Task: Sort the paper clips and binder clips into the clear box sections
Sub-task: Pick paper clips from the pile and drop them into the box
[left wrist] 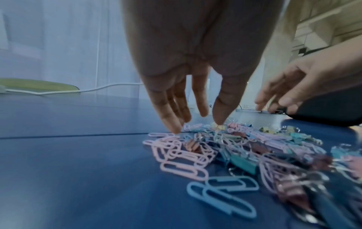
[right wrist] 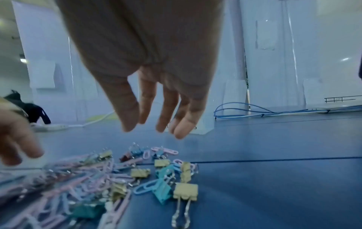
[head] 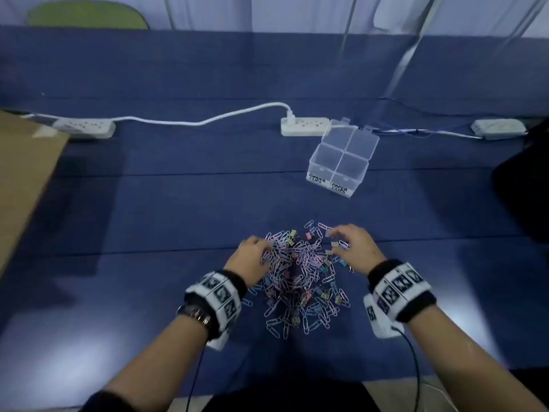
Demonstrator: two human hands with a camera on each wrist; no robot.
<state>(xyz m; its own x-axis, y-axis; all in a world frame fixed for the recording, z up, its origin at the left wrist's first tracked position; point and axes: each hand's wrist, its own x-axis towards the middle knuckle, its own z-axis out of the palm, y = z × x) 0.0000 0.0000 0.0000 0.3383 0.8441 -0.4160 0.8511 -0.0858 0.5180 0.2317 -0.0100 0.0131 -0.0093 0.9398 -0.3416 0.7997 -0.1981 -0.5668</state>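
Note:
A heap of pastel paper clips and small binder clips (head: 300, 272) lies on the blue table in front of me. My left hand (head: 252, 257) reaches down at the heap's left side, fingers straight, fingertips (left wrist: 174, 128) touching the clips and the table. My right hand (head: 353, 248) hovers over the heap's right side with relaxed, spread fingers (right wrist: 184, 128), holding nothing. Yellow and teal binder clips (right wrist: 184, 192) lie below it. The clear box (head: 341, 162) stands open farther back on the right, its front sections labelled "BINDER CLIPS" and "PAPER CLIPS".
White power strips (head: 306, 126) and cables run along the table behind the box. A cardboard sheet (head: 23, 179) lies at the left edge. A dark object (head: 525, 185) sits at the right edge. A green chair (head: 86, 16) stands beyond the table.

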